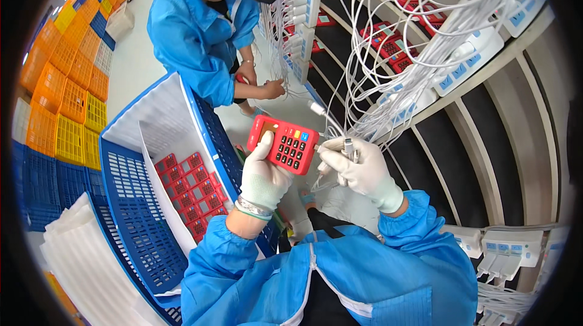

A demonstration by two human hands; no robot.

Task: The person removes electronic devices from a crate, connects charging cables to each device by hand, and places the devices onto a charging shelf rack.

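A red handheld card payment terminal (293, 150) with black keys is gripped in my gloved left hand (265, 171). The thumb lies over its small screen, and the keypad faces up. At the terminal's right edge, my gloved right hand (361, 168) pinches white charging cables (331, 120). One metal-tipped plug (348, 145) sticks up between its fingers. Another cable end is close to the terminal's side; whether it sits in the port I cannot tell. A loose white plug (317, 108) hangs just above the right hand.
To my left, a blue plastic crate (143, 204) lined with white sheet holds several red terminals (193, 189). Racks on the right carry power strips (464, 61), tangled white cables (419, 71) and more terminals. A co-worker (200, 34) in blue stands ahead. Orange and yellow crates (67, 95) are stacked far left.
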